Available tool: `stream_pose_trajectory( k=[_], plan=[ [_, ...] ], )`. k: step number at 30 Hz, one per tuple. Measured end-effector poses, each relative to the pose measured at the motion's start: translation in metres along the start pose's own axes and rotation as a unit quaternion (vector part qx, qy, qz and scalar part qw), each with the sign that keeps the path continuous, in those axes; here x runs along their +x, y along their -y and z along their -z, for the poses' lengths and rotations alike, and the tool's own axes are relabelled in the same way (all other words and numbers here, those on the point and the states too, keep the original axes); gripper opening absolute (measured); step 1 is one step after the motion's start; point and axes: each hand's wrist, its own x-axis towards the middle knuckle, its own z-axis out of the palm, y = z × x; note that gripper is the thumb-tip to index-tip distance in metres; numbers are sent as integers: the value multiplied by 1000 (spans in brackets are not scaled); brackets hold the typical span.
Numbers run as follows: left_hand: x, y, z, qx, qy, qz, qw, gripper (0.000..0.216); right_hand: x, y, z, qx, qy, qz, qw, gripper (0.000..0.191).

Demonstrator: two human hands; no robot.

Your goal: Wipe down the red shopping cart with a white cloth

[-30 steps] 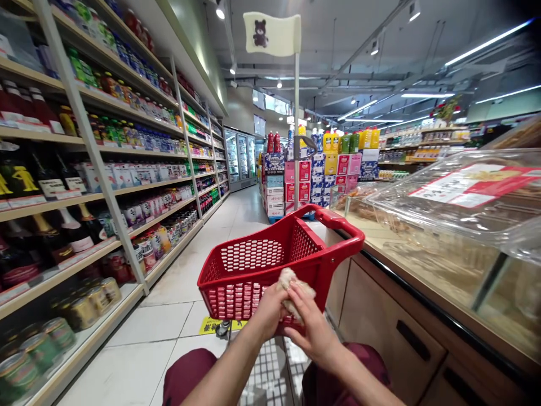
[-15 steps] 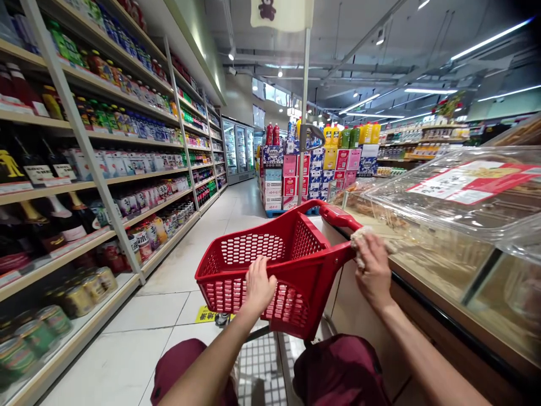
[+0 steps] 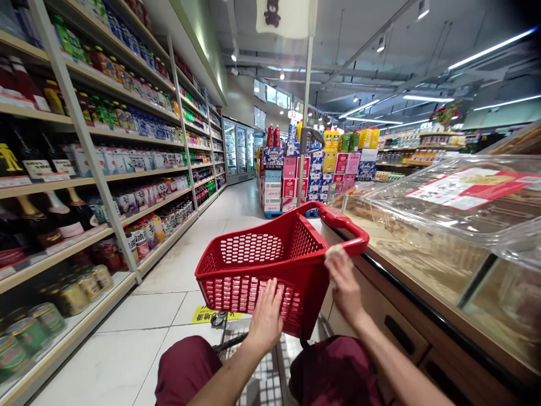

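Observation:
A red plastic shopping cart (image 3: 315, 270) stands in front of me, its basket walls full of holes. My left hand (image 3: 266, 318) lies open against the near side wall, fingers stretched out and pointing up. My right hand (image 3: 343, 276) is closed on a pale cloth (image 3: 335, 251), most of it hidden behind the fingers. It presses the cloth at the top corner of the basket, just below the handle (image 3: 353, 225). A pole rises behind the cart and carries a cream flag (image 3: 287, 17) with a bear on it.
Drink shelves (image 3: 139, 144) line the left side of the aisle. A counter with clear plastic covers (image 3: 448, 225) stands close on the right. Stacked cartons (image 3: 291, 175) rise beyond the cart. A yellow floor sticker (image 3: 205, 314) lies below it.
My right hand has moved with the cloth from the handle's end leftward and down to the basket corner. My left hand has slid from the rim down the side wall.

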Motion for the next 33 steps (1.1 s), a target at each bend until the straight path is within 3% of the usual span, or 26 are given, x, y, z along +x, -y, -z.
stream_pose_trajectory(
  k=[2,4,9,11,15,17,20,22,26,29,33],
  plan=[
    [-6,3,-1,-2,17,-4,1000,73,-31,12,-13,36,61,67,995,52],
    [-10,8,1,6,26,10,1000,72,-45,15,-14,52,87,78,992,54],
    [-7,6,4,15,38,22,999,69,-5,-8,6,-13,-49,-16,999,58],
    [-8,1,3,7,38,12,999,70,-7,-6,0,-9,-25,9,1000,53],
    [-14,3,4,1,47,14,999,70,-36,9,-9,50,81,109,989,47],
    [-13,6,6,1,45,19,999,66,-28,6,1,51,52,84,994,49],
    [-5,1,7,-3,39,9,999,64,10,-14,21,-12,-72,-4,997,50],
    [0,-9,5,-10,34,-9,999,65,26,-21,23,-36,-91,-9,995,49],
    [3,-22,4,-14,31,-49,998,69,6,-6,2,-4,21,125,992,41],
    [0,-15,8,1,39,-35,999,71,-8,7,-7,45,84,202,975,40],
    [-6,-2,12,26,67,23,997,71,-3,5,-10,30,-7,108,994,45]
  ],
)
